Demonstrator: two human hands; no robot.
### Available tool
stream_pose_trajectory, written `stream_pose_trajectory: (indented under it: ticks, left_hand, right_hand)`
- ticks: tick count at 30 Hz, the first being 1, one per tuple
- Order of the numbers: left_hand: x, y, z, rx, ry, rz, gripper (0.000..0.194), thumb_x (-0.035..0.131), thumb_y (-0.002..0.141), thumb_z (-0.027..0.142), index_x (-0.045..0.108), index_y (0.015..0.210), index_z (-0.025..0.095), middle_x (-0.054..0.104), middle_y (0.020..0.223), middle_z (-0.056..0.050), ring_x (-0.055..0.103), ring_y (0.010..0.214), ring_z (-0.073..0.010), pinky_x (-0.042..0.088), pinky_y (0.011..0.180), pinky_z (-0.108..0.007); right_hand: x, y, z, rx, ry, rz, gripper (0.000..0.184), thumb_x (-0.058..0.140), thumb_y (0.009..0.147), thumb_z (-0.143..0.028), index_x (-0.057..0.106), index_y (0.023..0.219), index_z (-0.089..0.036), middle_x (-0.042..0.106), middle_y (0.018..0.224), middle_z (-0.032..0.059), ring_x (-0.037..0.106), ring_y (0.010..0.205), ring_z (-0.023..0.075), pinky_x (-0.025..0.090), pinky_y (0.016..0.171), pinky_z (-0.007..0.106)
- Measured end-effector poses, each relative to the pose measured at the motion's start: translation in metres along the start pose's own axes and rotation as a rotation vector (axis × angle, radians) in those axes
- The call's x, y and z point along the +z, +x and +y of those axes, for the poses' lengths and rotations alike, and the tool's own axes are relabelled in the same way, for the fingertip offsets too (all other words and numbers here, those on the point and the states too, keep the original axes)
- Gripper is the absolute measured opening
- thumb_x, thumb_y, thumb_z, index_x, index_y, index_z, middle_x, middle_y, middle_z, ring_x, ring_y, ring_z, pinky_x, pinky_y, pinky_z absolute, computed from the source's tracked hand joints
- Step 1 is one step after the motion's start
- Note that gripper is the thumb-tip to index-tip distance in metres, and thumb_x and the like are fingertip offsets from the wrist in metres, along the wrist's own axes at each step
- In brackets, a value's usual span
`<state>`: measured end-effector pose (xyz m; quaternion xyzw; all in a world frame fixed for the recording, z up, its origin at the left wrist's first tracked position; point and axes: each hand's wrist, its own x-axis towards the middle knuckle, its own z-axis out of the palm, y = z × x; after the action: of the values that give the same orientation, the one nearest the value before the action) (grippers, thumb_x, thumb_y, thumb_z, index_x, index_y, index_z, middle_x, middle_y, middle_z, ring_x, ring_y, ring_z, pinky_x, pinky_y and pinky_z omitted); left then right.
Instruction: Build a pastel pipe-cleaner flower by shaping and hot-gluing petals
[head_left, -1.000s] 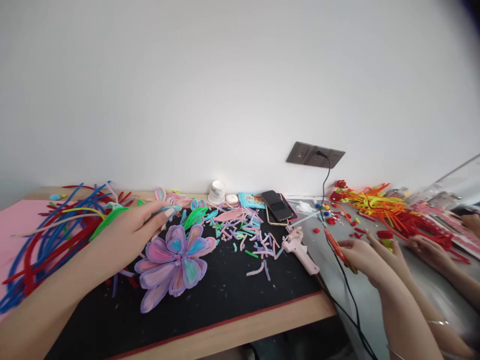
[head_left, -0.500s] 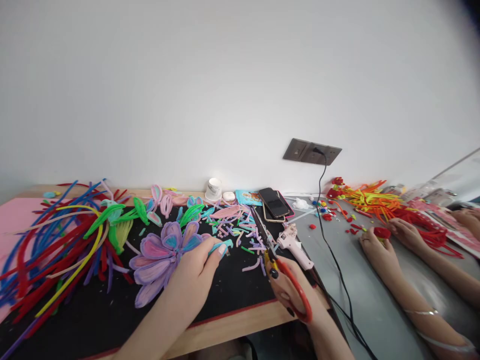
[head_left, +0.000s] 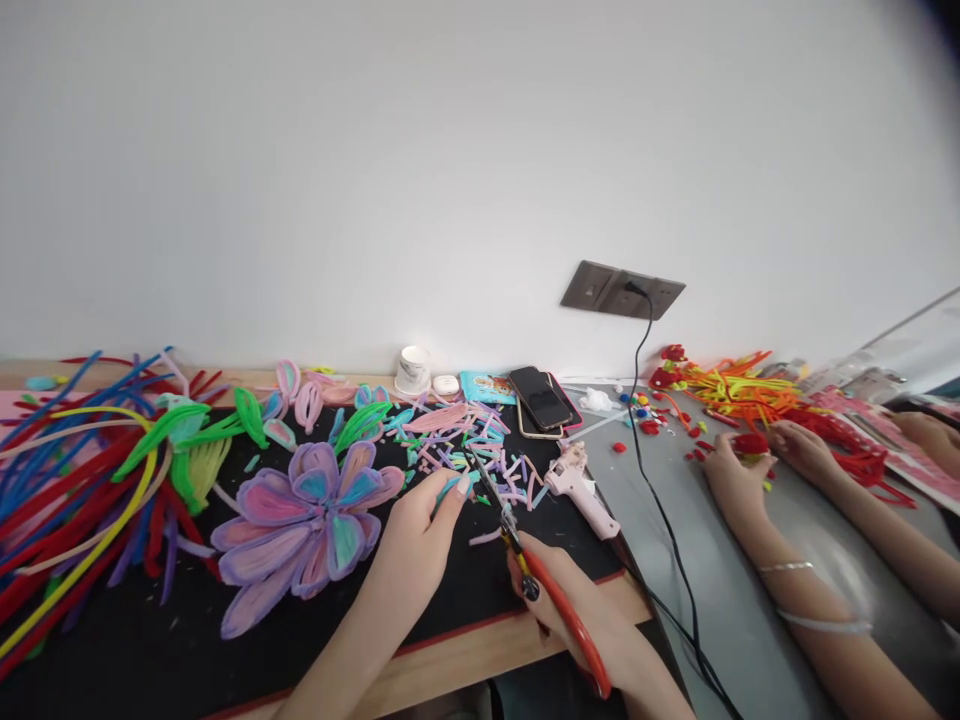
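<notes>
My left hand [head_left: 420, 535] pinches a small turquoise piece of pipe cleaner [head_left: 459, 484] between thumb and fingers. In my right hand [head_left: 559, 590] is a pair of scissors [head_left: 566, 612] with red-orange handles, its blades pointing up and left beside that piece. Whether the blades touch it I cannot tell. Left of my left hand lies a large purple, pink and turquoise pipe cleaner flower [head_left: 311, 530] on the black mat [head_left: 442, 590]. Cut pipe cleaner bits [head_left: 517, 470] are scattered beyond both hands.
Long pipe cleaners [head_left: 82, 490] heap at the left. A pink glue gun [head_left: 585, 490], phone [head_left: 541, 398] and paper cup [head_left: 412, 370] stand further back. A black cord [head_left: 664, 500] runs down from the wall socket [head_left: 622, 290]. At right, another person's hands [head_left: 739, 480] hold something red.
The scissors and my right hand have moved left, closer to my left hand, and the blades are closer together. The view has shifted slightly, moving the flower left in the picture.
</notes>
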<state>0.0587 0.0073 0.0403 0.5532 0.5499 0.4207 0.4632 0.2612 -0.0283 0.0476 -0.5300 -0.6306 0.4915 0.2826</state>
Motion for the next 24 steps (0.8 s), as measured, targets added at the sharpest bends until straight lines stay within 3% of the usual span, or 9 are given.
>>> stream_pose_trajectory:
  ticks: [6, 11, 18, 24]
  left_hand:
    - [0.006, 0.005, -0.004, -0.011, -0.024, 0.004, 0.03, 0.041, 0.09, 0.046, 0.053, 0.078, 0.02, 0.035, 0.053, 0.006, 0.03, 0.049, -0.0125, 0.024, 0.048, -0.024]
    - [0.009, 0.007, -0.005, -0.027, -0.05, -0.023, 0.032, 0.041, 0.09, 0.048, 0.052, 0.079, 0.021, 0.032, 0.055, 0.006, 0.029, 0.05, -0.0123, 0.024, 0.048, -0.024]
    - [0.009, 0.005, -0.006, -0.02, -0.046, -0.065, 0.033, 0.039, 0.09, 0.048, 0.043, 0.07, 0.021, 0.028, 0.055, 0.006, 0.027, 0.051, -0.0118, 0.023, 0.049, -0.025]
    - [0.008, 0.013, -0.012, -0.024, -0.097, -0.123, 0.033, 0.041, 0.09, 0.045, 0.038, 0.068, 0.021, 0.027, 0.058, 0.007, 0.024, 0.051, -0.0099, 0.021, 0.048, -0.024]
  right_hand:
    - [0.0, 0.003, 0.001, 0.012, 0.011, 0.068, 0.041, 0.074, 0.069, -0.045, 0.066, 0.107, -0.033, 0.07, 0.094, 0.0073, 0.065, 0.09, 0.0322, 0.057, 0.064, 0.035]
    - [-0.001, 0.003, 0.007, 0.099, 0.044, -0.001, 0.038, 0.07, 0.072, -0.049, 0.066, 0.106, -0.034, 0.069, 0.096, 0.0057, 0.066, 0.071, 0.0244, 0.054, 0.051, 0.029]
    - [-0.001, 0.005, 0.013, 0.115, 0.065, 0.008, 0.032, 0.068, 0.073, -0.054, 0.067, 0.096, -0.032, 0.067, 0.089, 0.004, 0.061, 0.058, 0.019, 0.051, 0.047, 0.027]
    - [0.003, 0.007, 0.014, 0.158, 0.037, 0.016, 0.035, 0.062, 0.078, -0.057, 0.063, 0.088, -0.023, 0.059, 0.07, 0.001, 0.051, 0.048, 0.013, 0.043, 0.041, 0.024]
